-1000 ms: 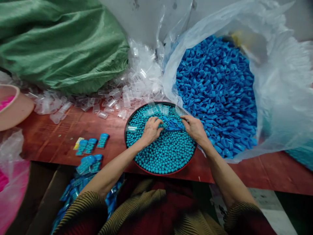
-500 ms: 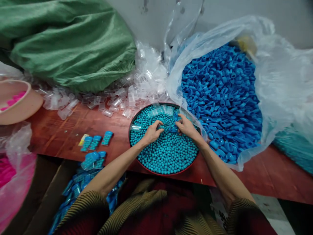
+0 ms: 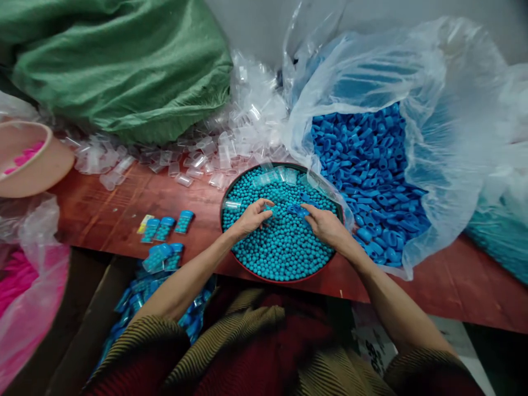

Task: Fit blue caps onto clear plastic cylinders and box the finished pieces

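A round dark-rimmed tray [image 3: 284, 278] full of small turquoise balls [image 3: 284, 250] sits on the red table. Over its left part is my left hand [image 3: 253, 217], fingers curled with the thumb and forefinger near each other; whatever they hold is too small and blurred to make out. My right hand [image 3: 324, 223], over the tray's right part, pinches a blue cap [image 3: 297, 210]. Several clear plastic tubes [image 3: 272, 176] rest on the balls at the back of the tray, and one more [image 3: 231, 204] lies at its left.
A plastic bag of blue caps [image 3: 363, 159] stands at the right. Clear tubes [image 3: 225, 157] are heaped behind the tray under a green cloth [image 3: 124, 71]. Filled tubes [image 3: 184, 221] lie at the left, near a pink bowl [image 3: 53, 165]. More fill a box [image 3: 88, 308] below.
The bag's rim has sagged over the blue caps. My right hand has shifted slightly right and down, and my left hand slightly left. The view has moved a little.
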### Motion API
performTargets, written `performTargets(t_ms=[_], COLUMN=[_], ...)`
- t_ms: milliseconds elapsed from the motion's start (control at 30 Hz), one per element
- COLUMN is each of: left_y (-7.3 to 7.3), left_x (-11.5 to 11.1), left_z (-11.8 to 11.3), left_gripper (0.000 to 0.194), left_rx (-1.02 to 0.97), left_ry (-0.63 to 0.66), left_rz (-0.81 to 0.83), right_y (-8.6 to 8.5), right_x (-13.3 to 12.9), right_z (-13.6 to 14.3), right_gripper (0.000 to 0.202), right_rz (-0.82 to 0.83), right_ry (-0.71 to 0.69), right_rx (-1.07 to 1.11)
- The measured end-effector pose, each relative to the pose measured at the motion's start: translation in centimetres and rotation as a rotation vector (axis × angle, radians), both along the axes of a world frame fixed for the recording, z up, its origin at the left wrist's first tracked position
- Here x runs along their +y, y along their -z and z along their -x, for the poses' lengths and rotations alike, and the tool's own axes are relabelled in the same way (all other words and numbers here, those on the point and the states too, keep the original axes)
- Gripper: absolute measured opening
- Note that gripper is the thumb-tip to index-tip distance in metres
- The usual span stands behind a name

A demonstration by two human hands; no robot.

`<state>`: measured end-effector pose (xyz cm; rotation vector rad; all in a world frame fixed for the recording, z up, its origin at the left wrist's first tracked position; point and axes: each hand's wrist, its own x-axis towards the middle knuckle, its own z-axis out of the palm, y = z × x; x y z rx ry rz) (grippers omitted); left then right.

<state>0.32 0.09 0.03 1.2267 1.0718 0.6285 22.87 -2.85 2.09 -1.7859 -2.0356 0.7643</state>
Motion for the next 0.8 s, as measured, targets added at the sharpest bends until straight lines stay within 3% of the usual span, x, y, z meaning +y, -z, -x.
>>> performTargets(t_ms=[133, 200, 300, 400, 500, 600, 667, 800], left_y=[-0.3, -0.4, -0.4, -0.4, -0.3, -0.3, -0.3, -0.3], left_x=[-0.5, -0.7, -0.7, -0.6, -0.7, -0.8, -0.9, -1.0], left_z=[-0.2, -0.2, 0.0, 0.3, 0.5, 0.4, 0.3, -0.1], left_gripper=[0.031, 0.03, 0.03, 0.032, 0.033, 0.032, 0.031, 0.031], left_rx=[0.003, 0.016, 0.036, 0.012, 0.005, 0.003, 0.009, 0.043], left_ry=[0.023, 0.022, 0.025, 0.06, 0.071, 0.057, 0.054, 0.068], left_rz=[-0.003, -0.017, -0.022, -0.011, -0.015, -0.015, -0.021, -0.021], right_y=[0.3, 0.9, 0.9, 0.1, -0.1, 0.6, 1.1, 1.3], right_x=[0.3, 0.0, -0.7, -1.1, -1.0, -0.8, -0.7, -0.4], right_z=[0.9, 0.9, 0.5, 0.7, 1.6, 2.1, 2.0, 2.0], right_gripper=[0.044, 0.042, 0.036, 0.04, 0.032, 0.024, 0.02, 0.022], right_rz=[0.399, 0.439, 0.137, -0.125, -0.179, -0.197, -0.172, -0.164], right_ry=[0.019, 0.043, 0.027, -0.21, -0.513, -0.623, -0.573, -0.184], right_rx=[0.338, 0.344, 0.044, -0.267, -0.401, -0.434, -0.407, -0.225])
